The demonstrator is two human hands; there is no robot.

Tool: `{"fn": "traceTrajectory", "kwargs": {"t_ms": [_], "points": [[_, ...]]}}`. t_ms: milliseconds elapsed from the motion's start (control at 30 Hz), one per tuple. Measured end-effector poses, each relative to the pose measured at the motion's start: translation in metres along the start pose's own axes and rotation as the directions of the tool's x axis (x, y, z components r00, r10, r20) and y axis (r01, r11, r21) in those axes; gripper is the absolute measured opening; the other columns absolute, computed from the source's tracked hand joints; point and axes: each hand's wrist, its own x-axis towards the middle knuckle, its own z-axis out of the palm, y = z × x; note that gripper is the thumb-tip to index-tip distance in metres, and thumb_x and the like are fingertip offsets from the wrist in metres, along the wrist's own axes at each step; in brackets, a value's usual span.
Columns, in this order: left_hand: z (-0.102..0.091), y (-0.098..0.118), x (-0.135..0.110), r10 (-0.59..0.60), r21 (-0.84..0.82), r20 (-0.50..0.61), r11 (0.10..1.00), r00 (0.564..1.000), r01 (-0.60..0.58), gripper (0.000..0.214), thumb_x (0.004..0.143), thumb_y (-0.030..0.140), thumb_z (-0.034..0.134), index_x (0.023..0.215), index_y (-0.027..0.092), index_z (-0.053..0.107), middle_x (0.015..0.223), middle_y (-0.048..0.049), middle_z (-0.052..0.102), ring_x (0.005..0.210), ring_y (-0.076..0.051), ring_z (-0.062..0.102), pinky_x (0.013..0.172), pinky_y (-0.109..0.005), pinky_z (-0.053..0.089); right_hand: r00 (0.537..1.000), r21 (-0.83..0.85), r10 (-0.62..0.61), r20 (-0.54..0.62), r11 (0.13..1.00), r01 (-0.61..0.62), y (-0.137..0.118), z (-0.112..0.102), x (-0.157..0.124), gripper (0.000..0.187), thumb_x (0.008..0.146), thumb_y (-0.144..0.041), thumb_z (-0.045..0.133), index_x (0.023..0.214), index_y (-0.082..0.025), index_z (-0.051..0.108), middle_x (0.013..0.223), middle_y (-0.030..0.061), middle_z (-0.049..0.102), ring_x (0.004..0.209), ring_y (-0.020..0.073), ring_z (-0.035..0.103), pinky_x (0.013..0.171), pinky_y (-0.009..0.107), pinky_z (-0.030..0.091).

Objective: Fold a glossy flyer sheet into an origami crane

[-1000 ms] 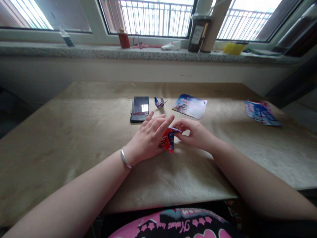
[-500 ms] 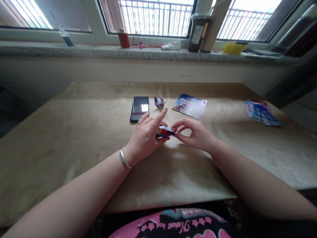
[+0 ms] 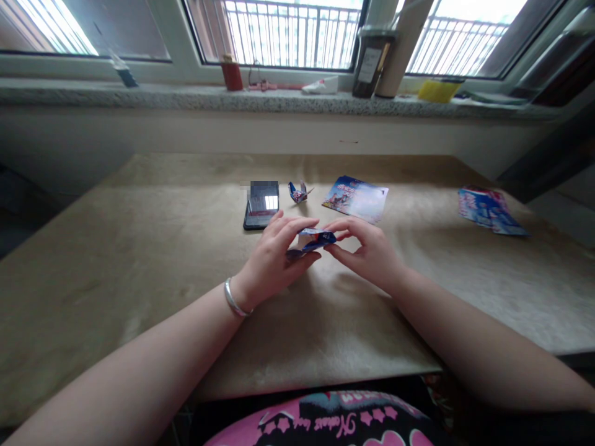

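A folded piece of printed paper, mostly blue with some red and white, is held between both hands just above the table. My left hand, with a silver bangle at the wrist, grips its left side, thumb below and fingers above. On its right end, the thumb and fingertips of my right hand pinch the paper. Folds stand apart in the middle, showing a gap. Just beyond the hands sits a small folded paper crane in blue, white and red.
A dark phone lies left of the crane. To its right is a stack of printed sheets, and more printed papers lie at the far right of the table. Bottles and small items stand on the stone windowsill.
The paper has been turned and its folds now stand more open. My left index finger, raised before, has come down onto it. My right fingers have closed in on its end.
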Motion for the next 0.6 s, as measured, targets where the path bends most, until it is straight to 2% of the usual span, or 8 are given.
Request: {"fn": "traceTrajectory", "kwargs": {"t_ms": [100,200,433,600], "points": [[-0.0007,0.0012,0.0003,0.006,-0.029,0.002,1.0,1.0,-0.006,0.036,0.084,0.022,0.058,0.12,0.021,0.051,0.117,-0.0076,0.061,0.112,-0.02,0.055,0.11,-0.047,0.029,0.998,-0.03,-0.034,-0.05,0.999,0.032,-0.001,-0.0015,0.0002,0.014,0.082,-0.022,0.061,0.095,-0.024,0.062,0.097,0.0034,0.069,0.092,0.0173,0.064,0.074,0.032,0.056],[-0.0008,0.0013,0.0008,0.004,-0.015,-0.042,1.0,0.999,-0.005,0.029,0.084,0.021,0.061,0.113,0.021,0.057,0.117,-0.0078,0.06,0.112,-0.02,0.055,0.109,-0.046,0.03,0.994,-0.06,-0.078,-0.075,0.995,0.074,-0.0029,-0.0034,0.001,0.012,0.082,-0.02,0.061,0.093,-0.024,0.063,0.096,0.0034,0.069,0.092,0.0173,0.064,0.08,0.035,0.054],[0.0007,-0.0025,0.0031,0.003,-0.074,-0.092,0.997,0.996,-0.01,0.02,0.084,0.025,0.063,0.104,0.023,0.065,0.106,-0.0062,0.064,0.101,-0.018,0.059,0.097,-0.04,0.044,0.988,-0.081,-0.132,-0.077,0.989,0.125,-0.0094,-0.0065,0.0024,0.011,0.083,-0.022,0.062,0.093,-0.026,0.065,0.096,0.0035,0.07,0.093,0.0186,0.065,0.085,0.038,0.053],[0.0016,-0.0037,0.004,0.033,-0.124,-0.092,0.991,0.995,-0.045,0.021,0.083,0.023,0.064,0.104,0.022,0.065,0.105,-0.0064,0.064,0.099,-0.018,0.059,0.094,-0.038,0.046,0.984,-0.104,-0.163,-0.074,0.982,0.155,-0.01,-0.0082,0.0024,0.01,0.083,-0.022,0.062,0.091,-0.027,0.066,0.096,0.0026,0.071,0.094,0.0193,0.065,0.088,0.039,0.052]]}}
